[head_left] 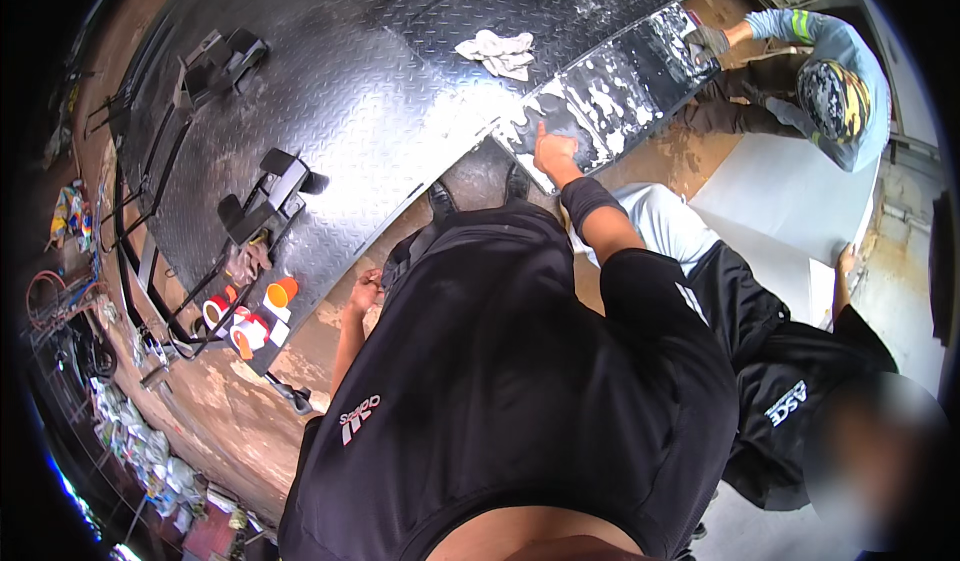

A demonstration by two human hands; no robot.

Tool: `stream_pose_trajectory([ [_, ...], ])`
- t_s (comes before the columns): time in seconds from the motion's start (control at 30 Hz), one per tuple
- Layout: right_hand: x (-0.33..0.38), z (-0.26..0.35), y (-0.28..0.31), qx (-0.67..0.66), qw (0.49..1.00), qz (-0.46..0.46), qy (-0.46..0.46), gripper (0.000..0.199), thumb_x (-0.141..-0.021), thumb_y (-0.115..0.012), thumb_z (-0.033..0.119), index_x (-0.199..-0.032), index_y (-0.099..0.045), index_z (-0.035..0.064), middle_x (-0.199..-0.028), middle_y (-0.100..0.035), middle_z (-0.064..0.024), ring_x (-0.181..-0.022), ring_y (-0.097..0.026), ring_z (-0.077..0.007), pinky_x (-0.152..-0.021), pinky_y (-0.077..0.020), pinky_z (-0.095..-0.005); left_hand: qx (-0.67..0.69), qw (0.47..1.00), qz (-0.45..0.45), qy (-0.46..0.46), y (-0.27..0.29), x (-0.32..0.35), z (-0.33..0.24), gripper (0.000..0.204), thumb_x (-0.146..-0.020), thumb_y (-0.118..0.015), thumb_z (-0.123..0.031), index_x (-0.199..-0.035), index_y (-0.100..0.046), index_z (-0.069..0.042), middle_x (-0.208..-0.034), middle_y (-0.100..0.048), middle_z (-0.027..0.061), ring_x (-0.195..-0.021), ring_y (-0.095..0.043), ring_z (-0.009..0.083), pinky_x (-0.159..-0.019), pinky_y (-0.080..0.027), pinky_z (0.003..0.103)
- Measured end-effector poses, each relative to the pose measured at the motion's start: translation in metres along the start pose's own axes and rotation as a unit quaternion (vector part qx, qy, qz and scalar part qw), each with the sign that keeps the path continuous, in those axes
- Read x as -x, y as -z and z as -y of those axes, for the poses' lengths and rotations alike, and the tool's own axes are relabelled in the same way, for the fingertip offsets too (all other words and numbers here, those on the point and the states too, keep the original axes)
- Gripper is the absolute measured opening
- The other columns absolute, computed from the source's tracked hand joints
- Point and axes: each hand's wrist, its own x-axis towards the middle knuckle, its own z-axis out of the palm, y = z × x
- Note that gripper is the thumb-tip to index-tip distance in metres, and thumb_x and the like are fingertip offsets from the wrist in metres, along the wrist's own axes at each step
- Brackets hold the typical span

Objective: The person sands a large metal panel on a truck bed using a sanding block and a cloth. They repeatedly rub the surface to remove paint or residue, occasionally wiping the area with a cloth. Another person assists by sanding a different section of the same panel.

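Note:
My right hand (555, 151) reaches forward and presses flat on a long glossy black strip (640, 81) smeared with white patches, at the strip's near end. Nothing shows in that hand. My left hand (365, 291) is curled into a fist beside the near edge of a large metal tread-plate sheet (380, 111); I see nothing in it. My black shirt hides the ground below both arms.
A person in a grey-blue top holds a gloved hand (705, 39) on the strip's far end. Another person in black (780, 361) crouches at my right by a white panel (780, 191). A crumpled rag (497, 53), black brackets (270, 196) and small paint cans (250, 326) lie on the sheet.

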Motion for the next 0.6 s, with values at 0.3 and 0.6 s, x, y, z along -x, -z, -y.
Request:
stream_pose_trajectory([
  [0.3,0.095,-0.023,-0.064,-0.243,0.962,-0.015,-0.122,0.041,-0.082,-0.058,0.025,-0.115,-0.07,0.0049,-0.12,-0.068,-0.018,-0.114,-0.065,-0.0331,-0.094,-0.0525,-0.044,-0.101,0.992,0.017,0.076,0.039,-0.063,0.005,0.049,-0.087,-0.049,-0.016,-0.135,-0.058,-0.019,-0.098,-0.066,-0.0001,-0.079,-0.061,0.0117,-0.06,-0.053,0.032],
  [0.6,0.21,-0.046,-0.271,-0.438,0.829,-0.059,-0.341,0.035,-0.082,-0.06,0.034,-0.098,-0.073,0.0063,-0.108,-0.068,-0.0229,-0.108,-0.064,-0.039,-0.09,-0.0517,-0.0446,-0.23,0.955,0.188,-0.021,0.038,-0.142,-0.129,0.032,-0.093,-0.067,-0.044,-0.103,-0.066,-0.014,-0.074,-0.065,-0.0027,-0.062,-0.06,0.0085,-0.049,-0.042,0.027],
])
